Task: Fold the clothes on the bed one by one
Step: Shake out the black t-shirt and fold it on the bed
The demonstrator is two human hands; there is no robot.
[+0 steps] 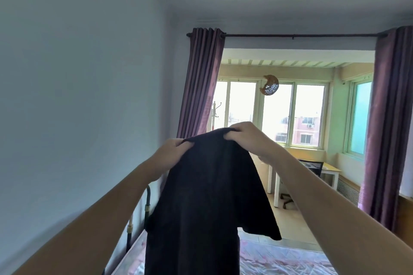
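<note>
Both hands are up high, left hand (pixel 169 154) and right hand (pixel 250 138) each pinching the top edge of the dark shirt (pixel 207 196), fingers curled tight, and it hangs above the pink-sheeted bed (pixel 290 259).

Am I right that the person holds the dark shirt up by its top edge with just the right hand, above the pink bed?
Not quite: the head view shows both hands gripping it, the left hand and right hand, each on the dark shirt's top edge, above the pink bed.
</note>
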